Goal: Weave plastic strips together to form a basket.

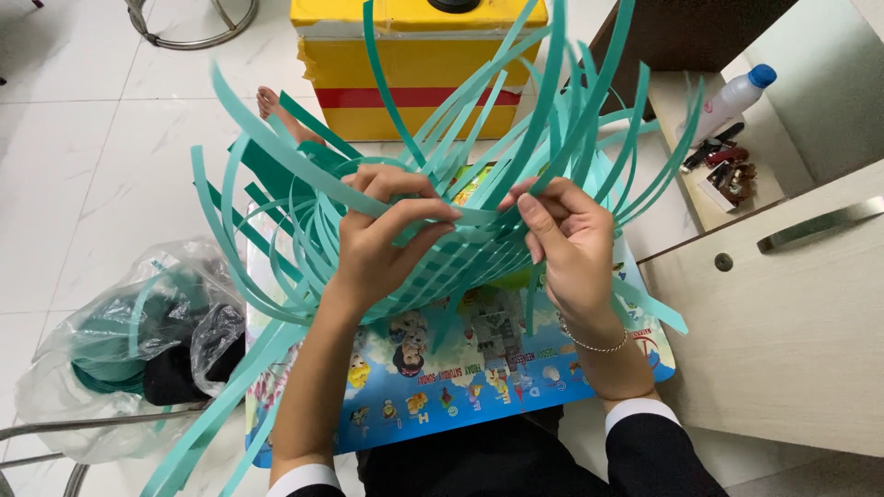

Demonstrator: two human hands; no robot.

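A half-woven basket of teal plastic strips [460, 248] sits in front of me, its loose ends fanning up and out. My left hand [378, 244] grips strips at the woven part, thumb and fingers pinched on one strip. My right hand [566, 239] pinches a neighbouring strip just to the right, fingertips almost meeting the left hand's. A thin bracelet circles my right wrist. Under the weave lies a colourful picture board [460, 387] resting on my lap.
A clear plastic bag [120, 350] holding more teal strips and dark items lies at the left on the white tiled floor. A yellow and red box [414, 64] stands behind. At the right are a beige cabinet [783, 313] and a shelf with a white bottle [732, 97].
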